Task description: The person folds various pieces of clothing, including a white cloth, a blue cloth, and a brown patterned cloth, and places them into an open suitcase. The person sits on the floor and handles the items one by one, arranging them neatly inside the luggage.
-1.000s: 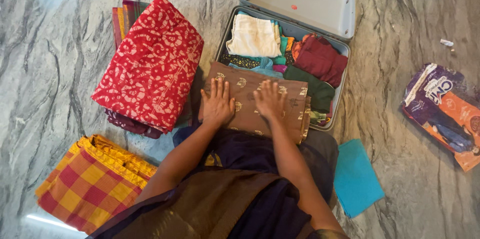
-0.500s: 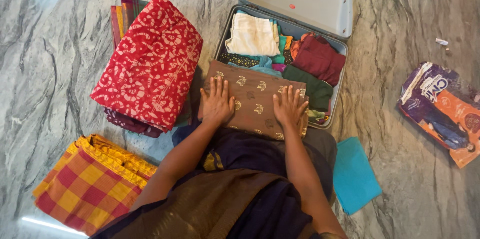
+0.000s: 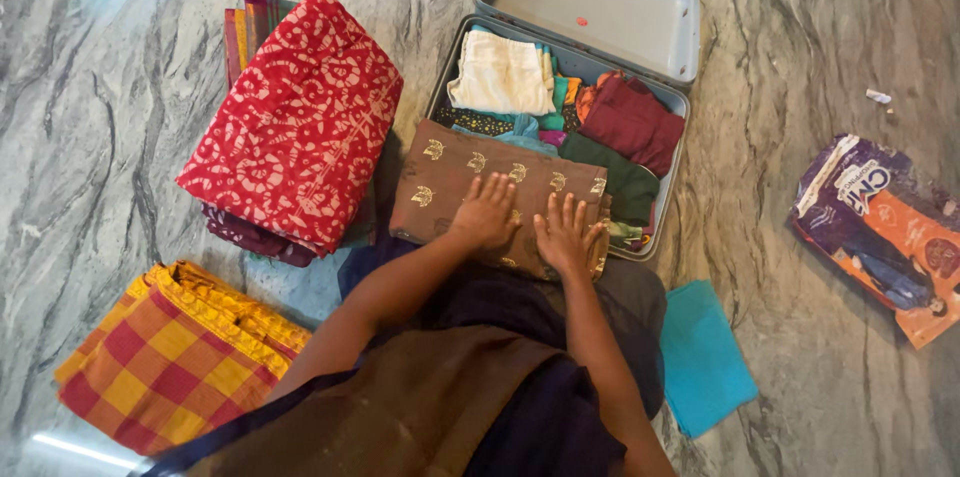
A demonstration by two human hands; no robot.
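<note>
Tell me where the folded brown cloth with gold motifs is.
In the head view, the brown cloth lies centre frame across the near edge of the open suitcase, under both flat hands, right of the red printed bundle.

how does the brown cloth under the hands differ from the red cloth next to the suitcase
The brown cloth is plain with small gold motifs; the red cloth carries a dense white print all over. The brown cloth lies over the near edge of the suitcase with the left hand and right hand flat on it; the red cloth sits untouched atop a stack on the floor. Both are folded flat.
</note>
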